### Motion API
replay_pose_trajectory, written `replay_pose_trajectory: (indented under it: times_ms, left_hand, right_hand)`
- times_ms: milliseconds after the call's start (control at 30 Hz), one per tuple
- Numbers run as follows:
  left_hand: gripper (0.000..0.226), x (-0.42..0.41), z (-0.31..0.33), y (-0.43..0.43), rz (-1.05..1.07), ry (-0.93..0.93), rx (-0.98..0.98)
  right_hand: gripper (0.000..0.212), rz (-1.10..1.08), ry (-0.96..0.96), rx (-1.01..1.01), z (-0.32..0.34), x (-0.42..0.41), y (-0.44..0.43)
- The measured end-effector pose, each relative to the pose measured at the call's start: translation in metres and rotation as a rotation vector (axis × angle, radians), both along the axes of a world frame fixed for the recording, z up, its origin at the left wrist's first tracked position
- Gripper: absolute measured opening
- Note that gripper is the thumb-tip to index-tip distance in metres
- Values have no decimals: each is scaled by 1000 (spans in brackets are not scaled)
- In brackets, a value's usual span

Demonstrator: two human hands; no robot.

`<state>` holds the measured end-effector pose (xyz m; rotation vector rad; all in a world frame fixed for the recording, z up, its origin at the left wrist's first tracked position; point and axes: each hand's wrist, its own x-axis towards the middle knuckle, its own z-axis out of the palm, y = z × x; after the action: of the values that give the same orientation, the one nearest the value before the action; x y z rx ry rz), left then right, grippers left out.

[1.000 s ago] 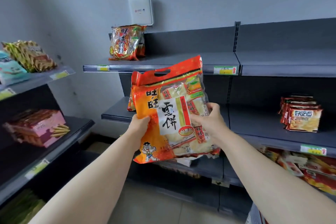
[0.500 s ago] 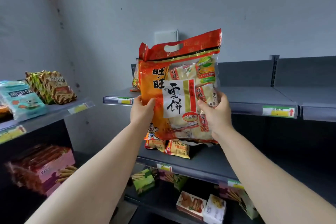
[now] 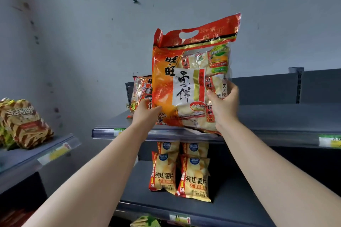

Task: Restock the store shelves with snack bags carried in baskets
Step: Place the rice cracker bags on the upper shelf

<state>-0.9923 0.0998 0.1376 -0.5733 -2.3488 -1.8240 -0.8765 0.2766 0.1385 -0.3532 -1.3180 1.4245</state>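
— Since half a second ago the rice cracker bag (image 3: 191, 83) has come up and to the right. Its lower edge hung below the top shelf (image 3: 276, 121) then and is now level with that shelf's front lip. Whether it rests there, I cannot tell.

— Who holds it?

— Both hands, set apart. The left hand (image 3: 145, 116) grips the lower left corner. The right hand (image 3: 224, 105) curls round the right side, thumb on the front. The bag stands upright over the front of the top shelf.

— What's inside?

— Small wrapped packets of pale crackers, each with a red label, seen through the clear right half.

— And the bag itself?

— Glossy orange and red, with a red header strip that has a cut-out carry handle. A cartoon figure shows at the bottom left.

— Any writing?

— 旺旺 in black, 雪饼 in brush strokes on a white panel, 分享包 in an oval below it, and 天天吃 by the right thumb.

— Around it?

— A second cracker bag (image 3: 141, 94) in like colours stands further back at the top shelf's left end, partly hidden. A green-and-yellow price tag (image 3: 329, 141) is clipped to the shelf's lip, its print blurred. On the lower shelf (image 3: 239, 199), one level beneath the top shelf, yellow chip bags (image 3: 194, 177) stand side by side, marked 纯切薯片. Left of the top shelf, a striped snack bag (image 3: 24, 123) leans on a side shelf (image 3: 60, 145).
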Motion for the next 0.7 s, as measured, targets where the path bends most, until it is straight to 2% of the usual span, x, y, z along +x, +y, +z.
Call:
replay_pose_trajectory:
  times_ms: [100, 200, 333, 433, 567, 700]
  left_hand:
    - [48, -33, 2, 8, 96, 24, -48]
    - [34, -68, 9, 11, 166, -25, -10]
    - [55, -111, 15, 9, 205, -93, 0]
    - [62, -136, 14, 7, 182, -154, -38]
    - [66, -170, 18, 10, 153, -188, -67]
    - [84, -210, 20, 12, 41, -232, -51]
  right_hand:
    - [50, -66, 51, 9, 13, -23, 14]
    - [51, -73, 122, -29, 30, -50, 25]
    - [52, -28, 173, -55, 47, -88, 32]
    - [53, -17, 154, -15, 56, -109, 36]
    - [52, -118, 135, 90, 63, -123, 42]
    - [51, -156, 156, 88, 71, -130, 45]
